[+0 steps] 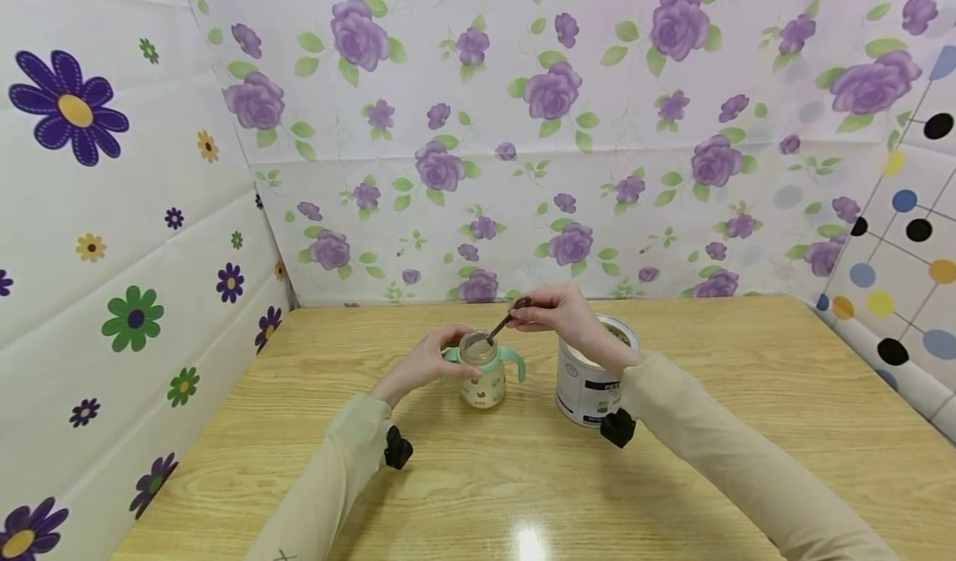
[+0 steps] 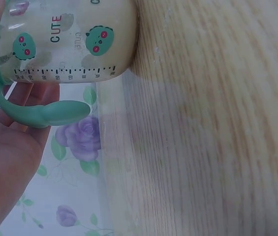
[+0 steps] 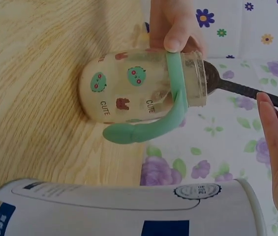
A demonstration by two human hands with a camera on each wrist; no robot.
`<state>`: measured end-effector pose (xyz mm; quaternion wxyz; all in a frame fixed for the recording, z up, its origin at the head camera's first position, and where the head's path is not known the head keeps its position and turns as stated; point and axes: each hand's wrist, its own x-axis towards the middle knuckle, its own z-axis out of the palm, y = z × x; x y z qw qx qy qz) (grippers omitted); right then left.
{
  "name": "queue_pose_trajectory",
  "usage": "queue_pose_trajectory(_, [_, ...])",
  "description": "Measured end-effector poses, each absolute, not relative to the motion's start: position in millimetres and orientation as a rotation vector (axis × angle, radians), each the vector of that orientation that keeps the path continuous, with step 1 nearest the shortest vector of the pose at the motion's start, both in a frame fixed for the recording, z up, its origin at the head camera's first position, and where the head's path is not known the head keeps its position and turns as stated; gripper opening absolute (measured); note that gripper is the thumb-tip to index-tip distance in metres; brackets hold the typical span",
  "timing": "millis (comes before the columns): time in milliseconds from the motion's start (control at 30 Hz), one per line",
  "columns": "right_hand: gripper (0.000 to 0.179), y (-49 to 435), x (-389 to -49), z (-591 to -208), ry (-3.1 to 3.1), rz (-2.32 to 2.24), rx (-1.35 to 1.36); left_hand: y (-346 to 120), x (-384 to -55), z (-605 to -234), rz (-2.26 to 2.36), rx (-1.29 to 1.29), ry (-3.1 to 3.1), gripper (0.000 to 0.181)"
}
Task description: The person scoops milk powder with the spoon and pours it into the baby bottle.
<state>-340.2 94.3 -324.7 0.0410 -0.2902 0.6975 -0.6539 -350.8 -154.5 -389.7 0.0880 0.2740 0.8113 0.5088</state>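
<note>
A clear baby bottle [image 1: 482,388] with a green two-handled collar stands upright on the table, lidless, with pale contents inside. My left hand [image 1: 428,362] grips it around the collar, thumb in front. Between the thumb and fingers of my right hand [image 1: 556,316] is a dark brown spoon [image 1: 504,326], slanting down to the bottle's mouth. In the right wrist view the spoon's bowl [image 3: 211,76] is right at the rim. The bottle's printed scale and one green handle [image 2: 55,113] show in the left wrist view.
A large white can [image 1: 578,391], its top uncovered, stands just right of the bottle, partly behind my right forearm. The wooden table [image 1: 493,478] meets a flowered cloth wall [image 1: 478,212] at the back. Cloth also hangs on the left and right sides.
</note>
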Motion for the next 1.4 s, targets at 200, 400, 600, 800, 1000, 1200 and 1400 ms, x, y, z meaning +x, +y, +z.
queue_pose_trajectory(200, [0.015,97,-341,-326,2.141,-1.966,-1.087,-154,-351,-389,1.51,0.809,2.422,0.056])
queue_pose_trajectory(400, [0.016,100,-340,-330,2.146,-1.911,-1.214,-151,-334,-368,1.493,0.803,2.399,0.057])
queue_pose_trajectory(600, [0.018,101,-339,-330,2.143,-1.919,-1.214,-150,-329,-363,1.482,0.802,2.407,0.057])
queue_pose_trajectory(800, [0.017,102,-339,-330,2.16,-1.925,-1.215,-151,-329,-363,1.481,0.804,2.407,0.057])
queue_pose_trajectory(1000, [0.017,103,-336,-328,2.18,-1.943,-1.176,-151,-335,-368,1.482,0.802,2.401,0.058])
queue_pose_trajectory(1200, [0.018,103,-336,-329,2.172,-1.978,-1.088,-154,-349,-387,1.493,0.796,2.419,0.058])
queue_pose_trajectory(1400, [0.019,103,-335,-327,2.143,-2.061,-1.005,-154,-351,-389,1.473,0.799,2.448,0.058])
